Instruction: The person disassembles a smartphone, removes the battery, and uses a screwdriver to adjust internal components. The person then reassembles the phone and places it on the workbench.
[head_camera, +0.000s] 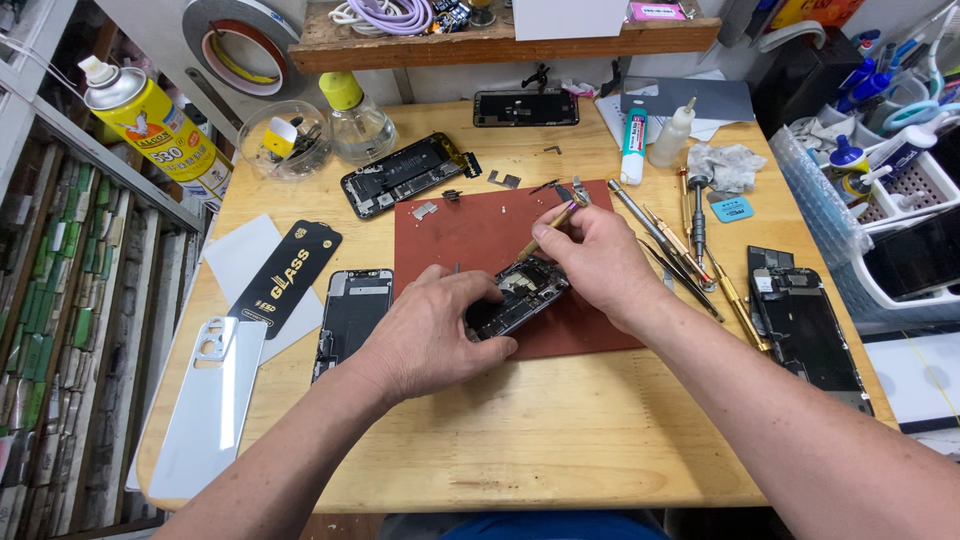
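Note:
An opened phone body (520, 293) with its dark insides exposed lies tilted on a dark red work mat (470, 235). My left hand (430, 325) grips its lower end from the left, fingers curled over the edge. My right hand (595, 260) holds a thin gold-handled tool (545, 232) like a pen, its tip down in the upper part of the phone body. Small metal plates (426, 210) and screws lie on the mat's far edge.
Another opened phone (405, 175), a phone frame (350, 315), a black package (288, 275) and a white back cover (215, 395) lie left. Screwdrivers and tweezers (685, 245) and a dismantled phone (805, 325) lie right. A spray can (160, 125), glass bottle (355, 120), white tube (634, 145) and baskets (880, 190) ring the wooden table (560, 440).

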